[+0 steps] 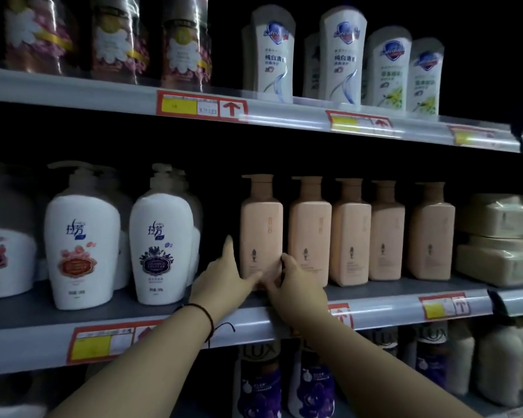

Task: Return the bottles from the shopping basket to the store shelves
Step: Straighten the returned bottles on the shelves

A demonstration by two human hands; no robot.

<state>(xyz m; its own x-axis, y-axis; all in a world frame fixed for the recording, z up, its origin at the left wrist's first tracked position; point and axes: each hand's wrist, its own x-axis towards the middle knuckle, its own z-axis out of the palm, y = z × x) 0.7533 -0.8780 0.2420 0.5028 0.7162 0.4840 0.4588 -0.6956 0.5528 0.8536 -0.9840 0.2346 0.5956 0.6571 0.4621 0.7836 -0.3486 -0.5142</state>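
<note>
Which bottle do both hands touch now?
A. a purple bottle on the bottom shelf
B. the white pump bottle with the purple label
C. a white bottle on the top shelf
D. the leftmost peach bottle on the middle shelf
D: the left hand lies against the left side of the leftmost peach bottle and the right hand is at its lower right corner, while the bottle stands upright on the middle shelf.

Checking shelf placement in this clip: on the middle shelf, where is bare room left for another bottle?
Bare shelf board shows along the front, before the white pump bottles. A dark gap separates the purple-label white bottle from the leftmost peach bottle, where the left hand reaches. Peach bottles rightward stand close together, beside stacked packs.
</note>
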